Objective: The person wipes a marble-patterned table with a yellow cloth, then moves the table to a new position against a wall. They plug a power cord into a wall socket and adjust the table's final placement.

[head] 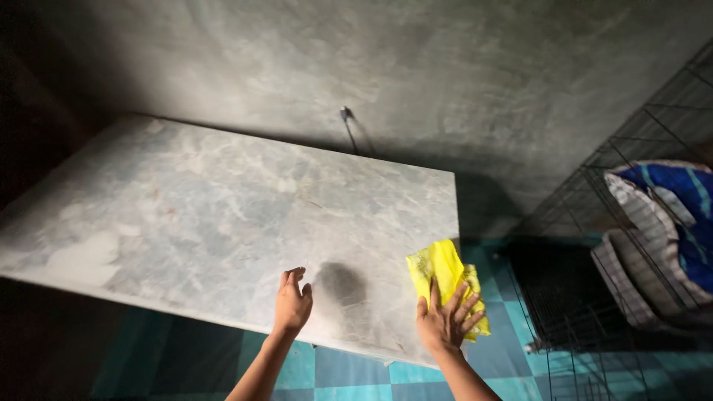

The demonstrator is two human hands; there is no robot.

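Head view — right hand [445, 319] spread flat on crumpled yellow cloth [444, 278]; left hand [292, 304] curled, fingertips on smooth marble slab [186, 208].

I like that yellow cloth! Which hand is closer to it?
Right. The right hand presses flat on the yellow cloth at the slab's corner; the left hand rests apart, on bare marble.

Single head-worn view, looking steeply down and forward from above my forearms. The pale grey marble slab tabletop [223, 215] fills the centre at close range, its far edge meeting the rough grey plaster wall [445, 74]. The teal checked tile floor [356, 371] runs along the bottom edge; a black wire cage [631, 186] enters at right.
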